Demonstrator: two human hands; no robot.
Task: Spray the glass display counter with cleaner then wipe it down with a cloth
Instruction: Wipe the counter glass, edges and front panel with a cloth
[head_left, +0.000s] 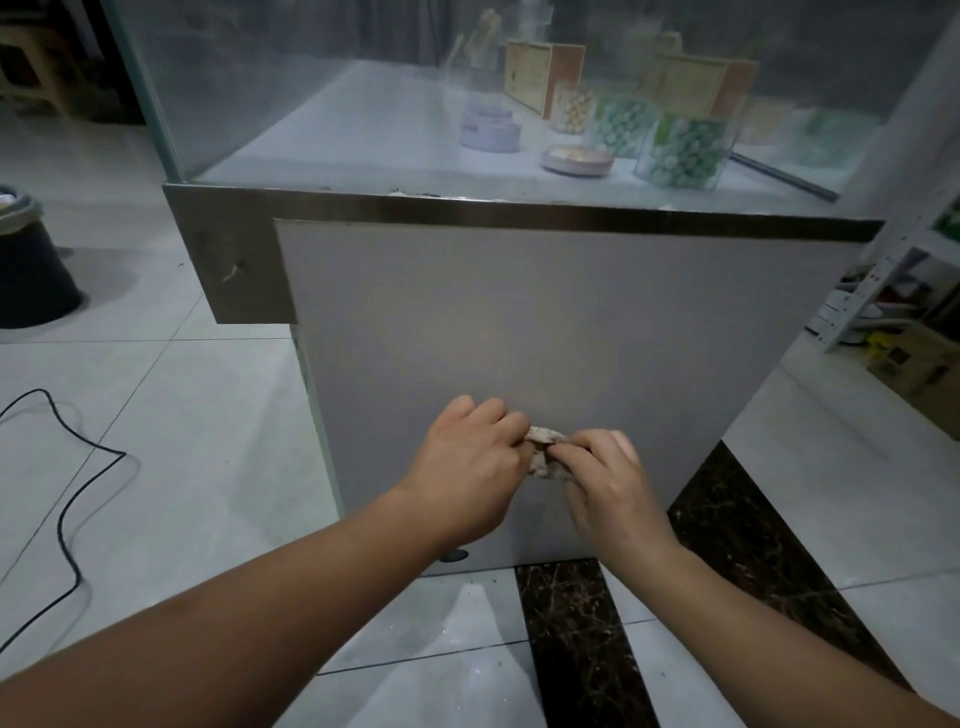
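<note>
A small crumpled cloth (545, 457) is pinched between left hand (470, 467) and right hand (605, 480), fingers curled round it, held before the grey lower panel of the glass display counter (545, 322). Bead jars (685, 150) are seen inside, far right.

The cloth (545, 457) is mottled beige. The panel (519, 338) behind it is plain pale grey, edged by a dark brushed-metal trim (467, 208). The floor (208, 415) is pale grey tile, crossed by black marble strips (571, 649) veined brown and white. The cable (61, 525) and bin (31, 275) are black. Behind glass, jars (685, 153) hold green and white beads and a small jar (571, 109) holds cream ones. The tins (491, 130) are lilac and the boxes (540, 78) tan.
</note>
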